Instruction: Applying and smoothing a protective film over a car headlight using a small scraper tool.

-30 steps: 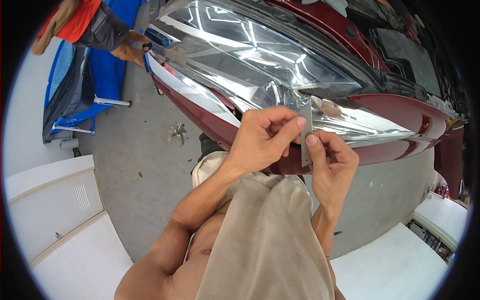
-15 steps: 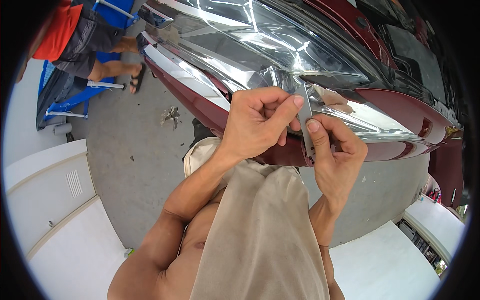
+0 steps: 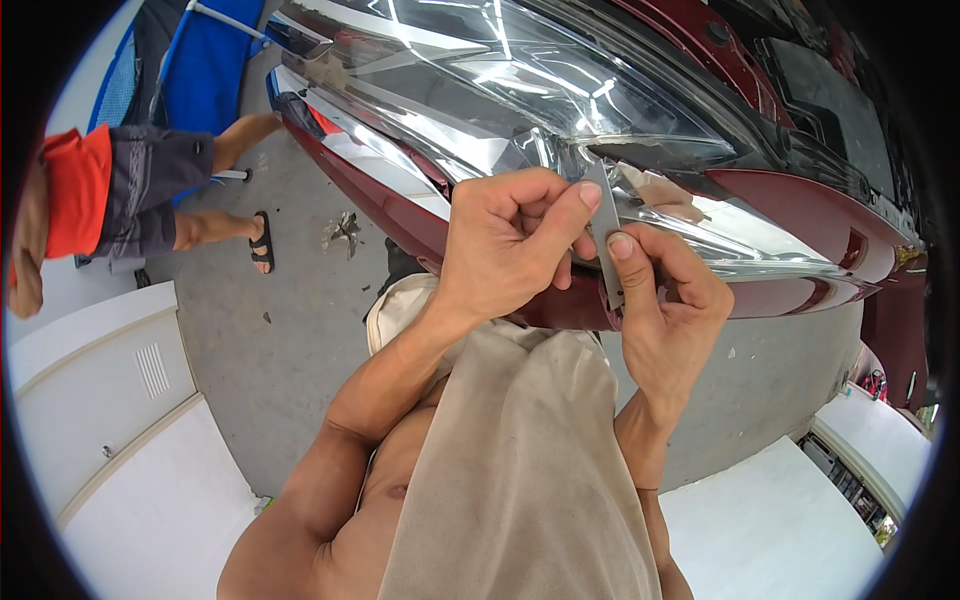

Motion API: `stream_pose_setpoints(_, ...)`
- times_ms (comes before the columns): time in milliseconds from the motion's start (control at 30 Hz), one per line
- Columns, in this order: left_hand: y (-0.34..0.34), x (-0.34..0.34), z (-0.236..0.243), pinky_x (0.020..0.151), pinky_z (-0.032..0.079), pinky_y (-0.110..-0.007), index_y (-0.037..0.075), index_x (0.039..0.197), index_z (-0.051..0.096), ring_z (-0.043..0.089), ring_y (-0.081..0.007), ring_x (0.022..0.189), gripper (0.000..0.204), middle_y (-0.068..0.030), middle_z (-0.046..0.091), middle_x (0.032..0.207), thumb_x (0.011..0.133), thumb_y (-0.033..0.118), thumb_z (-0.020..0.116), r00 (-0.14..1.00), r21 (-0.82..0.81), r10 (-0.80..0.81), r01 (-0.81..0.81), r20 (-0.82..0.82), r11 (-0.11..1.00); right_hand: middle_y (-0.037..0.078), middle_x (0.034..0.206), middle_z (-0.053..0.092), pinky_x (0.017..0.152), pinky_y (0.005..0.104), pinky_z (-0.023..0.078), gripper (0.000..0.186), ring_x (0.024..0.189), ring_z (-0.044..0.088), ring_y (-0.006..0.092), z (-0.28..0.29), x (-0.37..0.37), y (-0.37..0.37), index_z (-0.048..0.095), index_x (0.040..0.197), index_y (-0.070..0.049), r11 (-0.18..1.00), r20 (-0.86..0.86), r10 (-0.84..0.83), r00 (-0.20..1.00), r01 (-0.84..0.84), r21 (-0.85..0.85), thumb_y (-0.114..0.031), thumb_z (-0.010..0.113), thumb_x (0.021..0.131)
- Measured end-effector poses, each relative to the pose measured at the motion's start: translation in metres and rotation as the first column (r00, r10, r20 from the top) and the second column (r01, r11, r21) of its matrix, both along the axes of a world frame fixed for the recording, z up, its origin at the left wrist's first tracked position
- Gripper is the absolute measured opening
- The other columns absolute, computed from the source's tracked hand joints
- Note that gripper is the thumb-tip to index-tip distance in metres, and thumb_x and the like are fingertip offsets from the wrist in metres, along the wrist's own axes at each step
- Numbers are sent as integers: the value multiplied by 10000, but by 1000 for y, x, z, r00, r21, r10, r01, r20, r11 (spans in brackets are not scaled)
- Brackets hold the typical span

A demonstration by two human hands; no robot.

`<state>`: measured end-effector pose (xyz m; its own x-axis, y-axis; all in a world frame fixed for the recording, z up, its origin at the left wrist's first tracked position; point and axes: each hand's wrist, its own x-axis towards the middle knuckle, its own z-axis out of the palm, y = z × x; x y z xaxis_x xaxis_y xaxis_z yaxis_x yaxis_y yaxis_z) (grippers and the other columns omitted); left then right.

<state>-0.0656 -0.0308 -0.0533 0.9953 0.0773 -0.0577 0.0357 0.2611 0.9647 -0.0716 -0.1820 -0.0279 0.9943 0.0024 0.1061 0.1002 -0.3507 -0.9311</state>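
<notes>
A thin flat grey metal strip (image 3: 604,212) stands between my hands, close to the dark red car's front. My left hand (image 3: 500,245) is closed, its thumb tip and bent fingers pinching near the strip's upper part. Lower down, my right hand (image 3: 672,300) grips the strip between thumb and curled forefinger. Just beyond the strip's upper end lie the clear headlight (image 3: 560,80) and shiny chrome trim (image 3: 770,240). The trim's surface looks wrinkled and torn beside the strip, with a brownish patch (image 3: 665,195). My fingers hide part of the strip.
Dark red bumper panel (image 3: 380,200) curves in front of me. At the left a person (image 3: 140,190) in a red top, dark shorts and sandals stands by a blue folding frame (image 3: 205,70). Scraps (image 3: 342,235) lie on the grey floor. White panels (image 3: 150,430) flank me.
The person at the left has shifted lower in the view, toward me. My two hands keep their grip on the strip, almost unmoved.
</notes>
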Motion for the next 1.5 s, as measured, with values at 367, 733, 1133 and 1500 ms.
stream_pose_setpoints(367,-4,14,0,390,370,-216,-26,731,659,543,-49,436,317,-47,653,599,980,170,662,997,2,42,-42,-62,999,19,682,602,561,240,375,111,618,464,77,-12,12,3,726,920,13,999,22,-40,999,40,3,-93,751,902)
stream_pose_setpoints(733,-6,8,8,375,382,-222,-36,689,657,556,-57,431,366,-54,639,567,976,191,673,996,-11,47,-48,-71,999,20,721,639,607,230,408,119,661,510,79,-3,2,6,727,921,25,994,-43,-94,995,96,48,-91,747,910)
stream_pose_setpoints(1133,-5,6,-7,394,400,-217,-27,695,654,572,-49,454,338,-52,641,566,977,160,664,998,-18,44,-43,43,999,23,695,609,581,237,386,107,635,485,84,-4,4,1,724,924,34,999,50,-1,999,2,-35,-66,749,896)
stream_pose_setpoints(1500,1,18,-9,390,405,-222,-28,695,646,578,-51,455,327,-54,645,569,972,143,662,999,-19,39,-39,-12,999,16,693,604,591,218,387,102,635,480,74,-7,19,6,725,920,32,1000,9,-6,1000,6,-31,-63,749,895)
